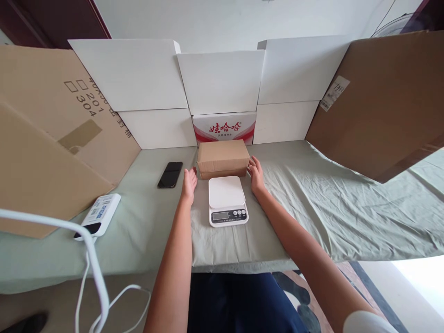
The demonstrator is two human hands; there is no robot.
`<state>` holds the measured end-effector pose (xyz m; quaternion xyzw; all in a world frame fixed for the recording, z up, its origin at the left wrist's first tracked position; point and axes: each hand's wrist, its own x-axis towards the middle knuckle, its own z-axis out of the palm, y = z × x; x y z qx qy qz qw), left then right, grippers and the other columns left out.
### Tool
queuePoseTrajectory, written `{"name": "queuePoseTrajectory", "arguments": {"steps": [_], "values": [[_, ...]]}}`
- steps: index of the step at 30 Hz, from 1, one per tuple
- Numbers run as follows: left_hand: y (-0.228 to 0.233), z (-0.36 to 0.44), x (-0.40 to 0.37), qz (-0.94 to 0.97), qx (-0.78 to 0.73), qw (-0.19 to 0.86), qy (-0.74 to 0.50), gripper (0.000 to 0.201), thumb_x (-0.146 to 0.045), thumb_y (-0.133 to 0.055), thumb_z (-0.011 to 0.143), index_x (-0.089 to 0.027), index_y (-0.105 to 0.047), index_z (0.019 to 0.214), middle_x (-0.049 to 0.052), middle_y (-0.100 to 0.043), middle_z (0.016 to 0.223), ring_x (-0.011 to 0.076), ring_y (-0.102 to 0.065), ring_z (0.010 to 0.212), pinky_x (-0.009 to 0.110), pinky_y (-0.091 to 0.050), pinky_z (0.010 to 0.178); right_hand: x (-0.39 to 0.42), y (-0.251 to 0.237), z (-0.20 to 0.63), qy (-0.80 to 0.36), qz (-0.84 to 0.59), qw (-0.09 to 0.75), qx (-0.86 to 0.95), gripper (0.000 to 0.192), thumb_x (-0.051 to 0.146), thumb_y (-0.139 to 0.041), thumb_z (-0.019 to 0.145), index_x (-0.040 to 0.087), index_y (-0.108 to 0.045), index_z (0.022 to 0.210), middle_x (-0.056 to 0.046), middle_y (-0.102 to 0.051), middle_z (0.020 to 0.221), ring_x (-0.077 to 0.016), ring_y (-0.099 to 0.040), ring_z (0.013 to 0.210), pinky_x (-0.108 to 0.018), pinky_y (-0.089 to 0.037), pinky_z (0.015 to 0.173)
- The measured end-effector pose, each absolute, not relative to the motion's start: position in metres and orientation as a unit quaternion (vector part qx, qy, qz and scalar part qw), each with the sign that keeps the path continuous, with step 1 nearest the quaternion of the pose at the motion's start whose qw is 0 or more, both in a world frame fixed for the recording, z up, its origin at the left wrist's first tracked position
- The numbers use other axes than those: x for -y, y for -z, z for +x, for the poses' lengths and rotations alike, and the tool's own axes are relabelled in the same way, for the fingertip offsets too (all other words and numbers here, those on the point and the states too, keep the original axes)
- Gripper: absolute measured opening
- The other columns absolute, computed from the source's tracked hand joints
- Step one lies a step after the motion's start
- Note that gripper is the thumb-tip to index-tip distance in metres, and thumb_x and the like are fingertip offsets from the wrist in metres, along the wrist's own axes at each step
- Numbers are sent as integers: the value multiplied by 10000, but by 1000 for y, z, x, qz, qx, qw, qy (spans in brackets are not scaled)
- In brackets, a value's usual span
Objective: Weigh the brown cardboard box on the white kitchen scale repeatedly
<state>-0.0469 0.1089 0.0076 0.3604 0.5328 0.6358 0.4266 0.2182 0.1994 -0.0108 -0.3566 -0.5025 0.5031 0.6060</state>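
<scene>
Both hands reached forward with fingers loosely spread and nothing gripped: the left hand (189, 184) lay palm-down just beside the left end of a small brown cardboard box (223, 158), and the right hand (255, 175) stood at the box's right end, its fingertips touching or nearly touching the cardboard; contact could not be told for certain. The box sat closed on the cloth-covered surface (305, 194), just behind a white digital kitchen scale (227, 200), whose platform was bare and whose display faced the person. Behind the box stood a red-and-white printed carton (225, 127) against a wall of white cardboard panels (222, 81). A black phone (170, 174) lay on the surface left of the left hand, and a white power bank (99, 215) lay nearer the left edge, with a white cable (86, 259) curving in front of it. Large brown cardboard sheets (385, 106) leaned in at both sides.
</scene>
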Motion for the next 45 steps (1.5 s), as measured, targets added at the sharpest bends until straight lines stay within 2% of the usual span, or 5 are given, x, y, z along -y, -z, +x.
{"name": "queuePoseTrajectory", "arguments": {"steps": [10, 20, 30, 34, 45], "values": [[-10, -39, -110, 364, -535, 439, -623, 868, -740, -152, 945, -173, -474, 1518, 148, -365, 1631, 263, -321, 1518, 413, -245, 1245, -196, 8, 216, -508, -336, 594, 525, 607, 407, -538, 821, 286, -459, 1411, -49, -568, 1500, -267, -509, 1410, -550, -376, 1195], [-10, -36, -109, 360, -541, 436, -622, 846, -750, -195, 938, -195, -514, 1490, 147, -402, 1612, 279, -357, 1504, 441, -264, 1236, -194, 5, 215, -518, -337, 589, 520, 594, 393, -544, 826, 273, -461, 1402, -51, -583, 1478, -268, -514, 1393, -547, -372, 1194], [-14, -34, -108, 360, -551, 432, -616, 822, -697, -188, 973, -151, -472, 1518, 159, -395, 1612, 248, -361, 1500, 382, -271, 1227, -185, -5, 213, -499, -315, 587, 554, 545, 340, -530, 825, 282, -524, 1367, -19, -571, 1496, -264, -472, 1427, -482, -380, 1202], [-15, -33, -109, 353, -555, 429, -619, 783, -669, -188, 990, -171, -459, 1530, 145, -394, 1615, 237, -356, 1502, 371, -271, 1226, -184, -6, 212, -484, -307, 586, 573, 590, 340, -530, 831, 307, -483, 1419, -2, -550, 1515, -255, -466, 1435, -480, -370, 1211], [-14, -32, -111, 343, -557, 425, -626, 728, -611, -217, 1014, -153, -465, 1523, 163, -416, 1598, 240, -396, 1481, 394, -279, 1224, -178, -13, 212, -467, -315, 572, 596, 697, 337, -524, 835, 251, -383, 1512, -54, -559, 1506, -277, -494, 1396, -509, -369, 1199]]}}
